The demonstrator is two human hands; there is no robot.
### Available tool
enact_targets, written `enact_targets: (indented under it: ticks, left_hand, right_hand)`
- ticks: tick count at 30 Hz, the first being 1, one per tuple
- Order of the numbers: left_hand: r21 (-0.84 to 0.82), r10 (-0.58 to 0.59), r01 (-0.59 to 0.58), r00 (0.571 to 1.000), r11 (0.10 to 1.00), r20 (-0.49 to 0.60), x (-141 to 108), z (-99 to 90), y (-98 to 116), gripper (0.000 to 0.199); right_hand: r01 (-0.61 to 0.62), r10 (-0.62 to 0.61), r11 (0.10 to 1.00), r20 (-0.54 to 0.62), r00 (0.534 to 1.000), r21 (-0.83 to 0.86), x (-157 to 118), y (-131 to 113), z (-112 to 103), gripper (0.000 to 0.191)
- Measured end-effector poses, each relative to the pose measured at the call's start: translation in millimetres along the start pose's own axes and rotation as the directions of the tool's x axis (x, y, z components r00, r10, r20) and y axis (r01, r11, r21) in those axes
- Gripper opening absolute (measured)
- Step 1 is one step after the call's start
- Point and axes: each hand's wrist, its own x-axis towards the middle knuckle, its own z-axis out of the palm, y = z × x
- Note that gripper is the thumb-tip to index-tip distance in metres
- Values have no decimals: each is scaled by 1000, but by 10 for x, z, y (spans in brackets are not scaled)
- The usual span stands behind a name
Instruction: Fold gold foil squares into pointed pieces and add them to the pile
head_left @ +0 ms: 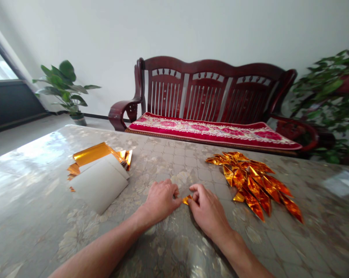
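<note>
Gold foil piece (186, 200), small, low over the near middle of the patterned tabletop (168, 154), between my two hands. My right hand (209, 210) has it: thumb and forefinger drawn nearly together, pinching its right part. My left hand (162, 200) is curled, fingertips at the foil's left end; cannot tell whether they grip or only touch. Foil lies directly left of the right-hand pinch and right of the left fingertips. Visible part looks wider than deep, running roughly left to right; full long axis hidden by my right fingers. Right hand nearer, left close behind. Pile of folded foil pieces (253, 181) to the right, slightly far; stack of foil-and-paper sheets (100, 185) to the left, well apart from my left hand.
</note>
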Motion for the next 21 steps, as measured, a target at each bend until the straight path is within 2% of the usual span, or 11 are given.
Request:
enact_targets:
  ticks: [21]
  left_hand:
    - [-94, -39, 32, 996, 995, -74, -63, 94, -6, 10]
  right_hand:
    - [-7, 6, 999, -12, 1000, -31, 6, 1, 7, 23]
